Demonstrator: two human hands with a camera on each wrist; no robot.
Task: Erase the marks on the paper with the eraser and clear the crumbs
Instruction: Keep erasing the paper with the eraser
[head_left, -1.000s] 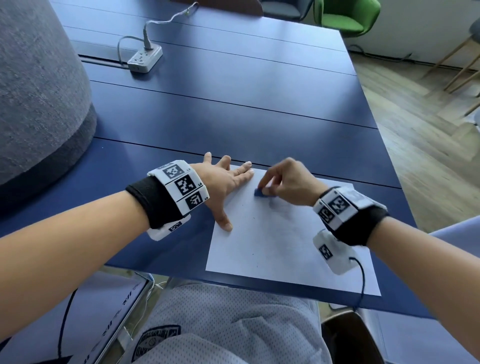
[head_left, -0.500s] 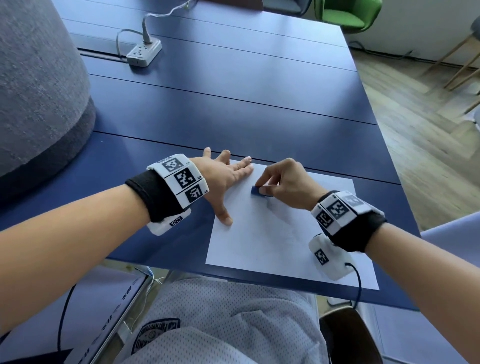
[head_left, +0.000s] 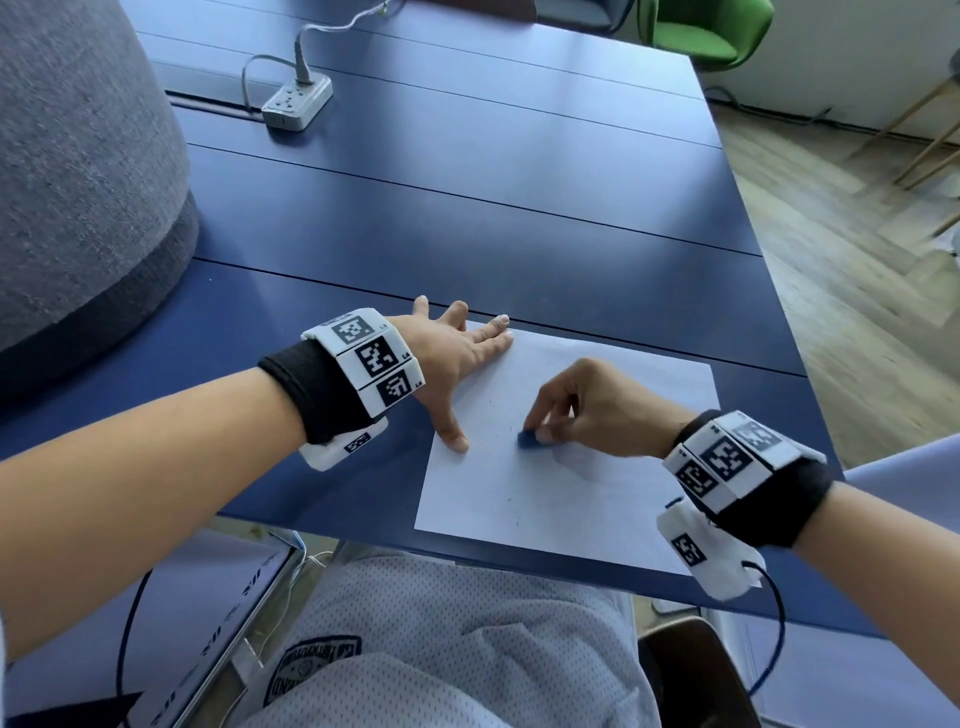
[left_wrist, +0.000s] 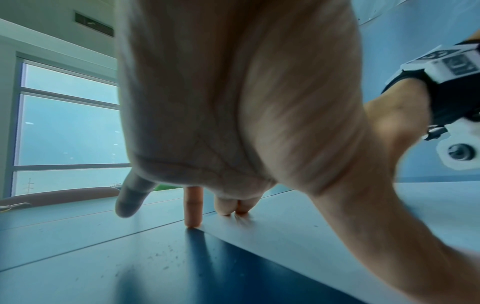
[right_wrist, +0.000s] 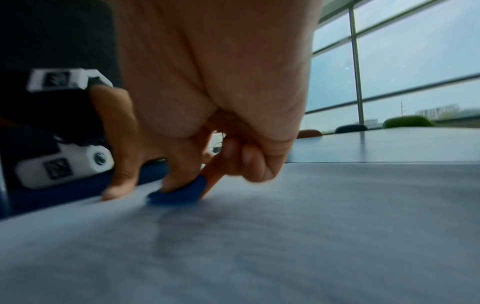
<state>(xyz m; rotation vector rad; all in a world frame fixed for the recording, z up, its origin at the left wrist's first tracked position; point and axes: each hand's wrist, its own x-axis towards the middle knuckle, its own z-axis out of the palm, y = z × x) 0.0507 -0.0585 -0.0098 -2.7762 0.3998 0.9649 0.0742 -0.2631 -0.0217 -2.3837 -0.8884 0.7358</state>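
The right hand (head_left: 587, 410) is pinching the blue eraser (head_left: 529, 440) and has been dragging it down the paper (head_left: 597, 519) toward the near edge, leaving crumbs (head_left: 511, 501). The left hand (head_left: 457, 358) is lying flat, fingers spread, pinning the sheet to the counter (head_left: 493, 208); rubbing looks unfinished.

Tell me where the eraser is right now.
In the head view, the eraser is pinched by the right hand on the paper, just right of the left hand's thumb.

Open dark blue desk (head_left: 467, 218) beyond the white paper sheet (head_left: 597, 493); blocked at far left by a big grey fabric-covered rounded body (head_left: 78, 182), farther back by a white power strip (head_left: 297, 104).
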